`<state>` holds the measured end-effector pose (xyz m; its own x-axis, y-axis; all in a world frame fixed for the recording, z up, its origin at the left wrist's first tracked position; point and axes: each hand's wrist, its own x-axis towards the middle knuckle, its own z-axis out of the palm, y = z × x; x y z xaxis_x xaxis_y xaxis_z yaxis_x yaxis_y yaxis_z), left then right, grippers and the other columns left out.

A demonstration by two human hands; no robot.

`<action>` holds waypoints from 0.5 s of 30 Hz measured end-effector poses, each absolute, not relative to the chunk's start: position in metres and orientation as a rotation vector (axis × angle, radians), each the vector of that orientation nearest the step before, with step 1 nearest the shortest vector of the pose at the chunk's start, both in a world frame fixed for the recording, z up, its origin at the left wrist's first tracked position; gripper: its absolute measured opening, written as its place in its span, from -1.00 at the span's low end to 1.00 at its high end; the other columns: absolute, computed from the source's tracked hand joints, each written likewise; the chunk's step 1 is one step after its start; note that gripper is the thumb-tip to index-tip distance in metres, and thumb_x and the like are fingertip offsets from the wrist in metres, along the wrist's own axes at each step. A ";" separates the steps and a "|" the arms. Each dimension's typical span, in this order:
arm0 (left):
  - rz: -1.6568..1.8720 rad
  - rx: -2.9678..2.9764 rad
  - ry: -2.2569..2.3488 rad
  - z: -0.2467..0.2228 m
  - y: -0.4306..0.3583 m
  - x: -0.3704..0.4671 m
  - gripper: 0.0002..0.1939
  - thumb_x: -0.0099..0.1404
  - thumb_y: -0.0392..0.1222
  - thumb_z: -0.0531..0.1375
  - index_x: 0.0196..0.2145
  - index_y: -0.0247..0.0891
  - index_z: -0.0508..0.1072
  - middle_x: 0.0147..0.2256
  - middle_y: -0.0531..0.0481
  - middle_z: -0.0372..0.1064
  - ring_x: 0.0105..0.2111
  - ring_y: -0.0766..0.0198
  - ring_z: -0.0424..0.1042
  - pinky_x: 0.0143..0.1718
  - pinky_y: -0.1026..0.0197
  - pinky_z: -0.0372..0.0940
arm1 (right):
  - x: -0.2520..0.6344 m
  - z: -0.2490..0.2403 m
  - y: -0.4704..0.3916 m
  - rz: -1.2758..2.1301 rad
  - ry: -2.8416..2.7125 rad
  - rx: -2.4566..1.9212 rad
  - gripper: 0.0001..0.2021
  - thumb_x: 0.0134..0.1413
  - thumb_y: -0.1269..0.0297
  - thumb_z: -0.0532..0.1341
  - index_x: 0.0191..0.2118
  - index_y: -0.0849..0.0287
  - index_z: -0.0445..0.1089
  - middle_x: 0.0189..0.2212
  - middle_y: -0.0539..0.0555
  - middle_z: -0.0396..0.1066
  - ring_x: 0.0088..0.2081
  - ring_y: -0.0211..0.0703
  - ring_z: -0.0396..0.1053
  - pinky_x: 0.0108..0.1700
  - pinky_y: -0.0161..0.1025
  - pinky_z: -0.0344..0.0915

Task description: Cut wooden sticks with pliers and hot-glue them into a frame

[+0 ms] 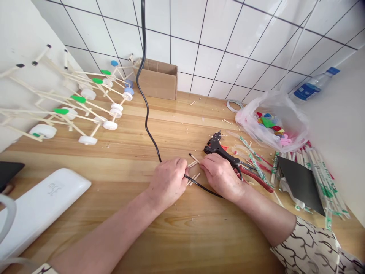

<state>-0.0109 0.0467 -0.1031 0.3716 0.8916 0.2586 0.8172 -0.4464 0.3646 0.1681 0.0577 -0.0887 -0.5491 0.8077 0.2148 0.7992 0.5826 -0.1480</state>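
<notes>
My left hand (170,179) and my right hand (221,176) are close together over the wooden table, fingers pinched. Between them is a small piece made of short wooden sticks (193,164), one of them black-tipped. Each hand grips an end of it. Two loose short sticks (194,179) lie on the table just below. A black cable (148,121) drops from above, passes by my left hand and runs on under my right wrist. Beyond my right hand lies a black glue gun (222,152); red-handled pliers (258,179) are beside it.
Wheeled stick models (97,102) with white caps stand at left, near a cardboard box (159,82). A white device (51,209) lies front left. At right are a plastic bag (270,125) of bottle caps, a water bottle (310,89), tape roll (234,105) and wrapped sticks (325,179).
</notes>
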 end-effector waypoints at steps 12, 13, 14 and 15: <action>0.638 2.474 1.555 -0.102 0.048 -0.011 -0.85 0.18 -0.39 0.07 -0.51 -0.24 0.32 -0.51 0.04 0.36 -0.49 0.26 0.33 -0.45 0.23 0.13 | 0.171 -0.080 0.058 0.147 -2.428 -1.341 -0.79 0.12 0.53 0.08 -0.40 0.26 0.45 -0.40 0.16 0.46 -0.32 -0.12 0.38 -0.26 -0.25 0.33; 0.639 2.478 1.556 -0.102 0.048 -0.011 -0.85 0.18 -0.38 0.07 -0.51 -0.24 0.32 -0.51 0.04 0.35 -0.50 0.26 0.33 -0.45 0.23 0.13 | 0.172 -0.079 0.058 0.162 -2.408 -1.354 -0.79 0.12 0.53 0.08 -0.39 0.26 0.45 -0.40 0.16 0.46 -0.32 -0.12 0.39 -0.26 -0.25 0.34; 0.640 2.480 1.557 -0.103 0.047 -0.011 -0.85 0.19 -0.38 0.06 -0.51 -0.24 0.32 -0.51 0.04 0.35 -0.50 0.26 0.32 -0.45 0.23 0.13 | 0.172 -0.078 0.058 0.175 -2.389 -1.367 -0.79 0.12 0.53 0.07 -0.39 0.27 0.45 -0.40 0.16 0.45 -0.32 -0.12 0.39 -0.25 -0.25 0.34; 0.640 2.482 1.557 -0.103 0.047 -0.011 -0.85 0.19 -0.38 0.06 -0.50 -0.24 0.33 -0.51 0.04 0.35 -0.50 0.27 0.32 -0.46 0.23 0.12 | 0.173 -0.078 0.058 0.188 -2.373 -1.379 -0.79 0.13 0.52 0.07 -0.38 0.27 0.45 -0.40 0.16 0.45 -0.32 -0.12 0.39 -0.25 -0.25 0.34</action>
<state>-0.0107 0.0473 -0.1026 0.3729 0.8852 0.2782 0.8248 -0.4536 0.3377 0.1730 0.0581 -0.0778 -0.4414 0.8581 0.2625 0.8062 0.5077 -0.3040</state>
